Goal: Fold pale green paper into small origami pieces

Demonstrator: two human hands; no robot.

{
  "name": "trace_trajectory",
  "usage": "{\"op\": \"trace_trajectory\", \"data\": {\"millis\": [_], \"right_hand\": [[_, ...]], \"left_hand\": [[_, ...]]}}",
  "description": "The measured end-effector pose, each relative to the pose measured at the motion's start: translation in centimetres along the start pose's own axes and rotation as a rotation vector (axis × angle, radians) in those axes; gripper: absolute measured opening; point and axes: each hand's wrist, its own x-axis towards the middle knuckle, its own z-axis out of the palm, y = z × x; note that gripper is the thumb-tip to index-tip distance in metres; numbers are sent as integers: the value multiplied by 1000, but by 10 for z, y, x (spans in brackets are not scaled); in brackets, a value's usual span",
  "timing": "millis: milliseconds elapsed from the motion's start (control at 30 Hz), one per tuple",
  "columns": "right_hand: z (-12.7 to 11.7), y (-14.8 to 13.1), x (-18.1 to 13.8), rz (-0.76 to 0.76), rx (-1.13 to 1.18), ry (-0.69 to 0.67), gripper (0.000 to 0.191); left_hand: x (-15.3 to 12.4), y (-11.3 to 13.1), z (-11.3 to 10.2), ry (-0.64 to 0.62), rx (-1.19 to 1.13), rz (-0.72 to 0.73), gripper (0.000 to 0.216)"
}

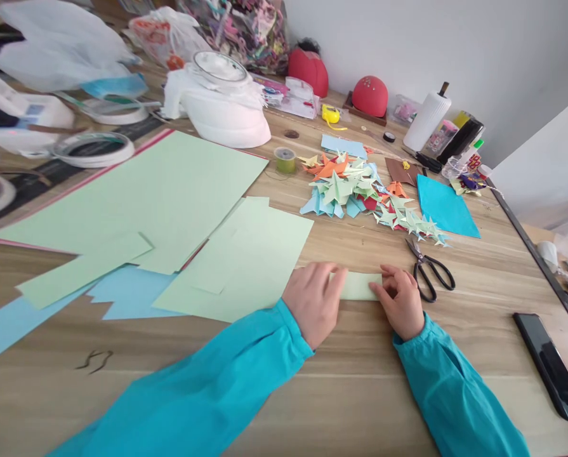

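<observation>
A small pale green paper strip (357,287) lies flat on the wooden table between my hands. Across its left end rests my left hand (316,295), fingers bent and pressed together; they hide that part of the paper. With thumb and fingers, my right hand (400,298) pinches the right end. Close beyond my right hand lie black-handled scissors (426,265), blades slightly apart. A pale green sheet (259,257) reaches near my left hand. Farther back is a pile of folded paper stars and shapes (348,184) in green, blue, orange and red.
Left are large green sheets (136,190), a cut green strip (81,270) and blue paper (131,292). A phone (550,365) lies at right. Behind stand a thread spool (285,160), a yellow tape measure (330,114), a turquoise sheet (448,206) and a white covered container (221,101).
</observation>
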Motion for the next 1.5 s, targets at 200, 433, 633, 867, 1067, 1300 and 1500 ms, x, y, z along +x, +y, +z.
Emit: {"op": "trace_trajectory", "data": {"millis": [200, 433, 633, 867, 1067, 1300, 1500], "right_hand": [[-1, 0, -1, -29, -38, -9, 29], [-2, -2, -3, -15, -33, 2, 32], [-3, -2, -4, 20, -30, 2, 29], [-5, -3, -5, 44, -13, 12, 31], [-7, -5, -6, 89, -10, -9, 28], [-7, -8, -7, 130, -27, 13, 29], [-5, -9, -9, 164, -34, 43, 28]], "left_hand": [[-22, 36, 2, -212, 61, 173, 35], [-31, 45, 6, -455, 36, -12, 62], [-28, 47, 2, -519, 42, -29, 61], [-26, 47, 1, -513, 32, -42, 64], [-26, 45, 2, -511, 17, -42, 64], [-27, 45, 3, -499, 16, -46, 64], [-26, 45, 1, -520, 9, -48, 62]]}}
